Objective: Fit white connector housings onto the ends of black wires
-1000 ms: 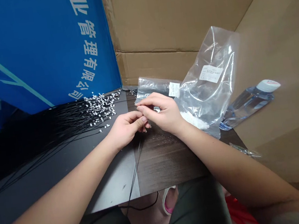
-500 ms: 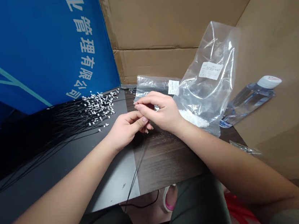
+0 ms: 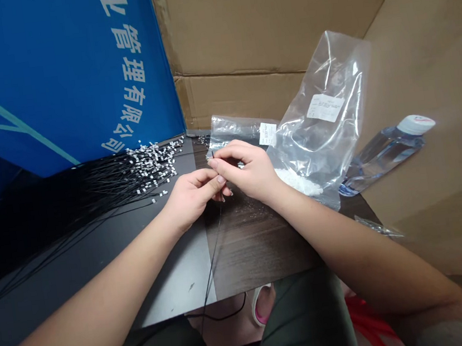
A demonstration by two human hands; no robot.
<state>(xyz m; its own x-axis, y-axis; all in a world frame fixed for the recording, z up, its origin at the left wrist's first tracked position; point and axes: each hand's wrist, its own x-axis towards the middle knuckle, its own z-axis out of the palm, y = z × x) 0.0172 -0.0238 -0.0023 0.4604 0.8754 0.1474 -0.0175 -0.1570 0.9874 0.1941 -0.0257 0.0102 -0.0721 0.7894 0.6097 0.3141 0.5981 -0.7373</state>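
Observation:
Close together over the dark wooden table [image 3: 261,248], my two hands work on one thin black wire [image 3: 213,262]. My left hand [image 3: 194,197] is closed, thumb against fingers, pinching the wire, which hangs down past the table's front edge. Just above it, my right hand [image 3: 249,168] pinches the short upper end of the wire between thumb and index finger. Any small part at that tip is too tiny to make out. Behind my right wrist lie small white pieces [image 3: 299,181] in a large clear plastic bag [image 3: 326,127].
Left on the table is a big bundle of black wires [image 3: 106,182] with white connectors [image 3: 149,163]. A smaller labelled bag [image 3: 234,127] lies at the back. A water bottle [image 3: 384,154] leans at the right against cardboard [image 3: 430,115]. A blue printed panel [image 3: 54,77] stands behind the wires.
Both hands keep their pinch and have shifted only slightly. A dark wire tip now shows above my right fingertips, and the hanging wire has swung a little to the right.

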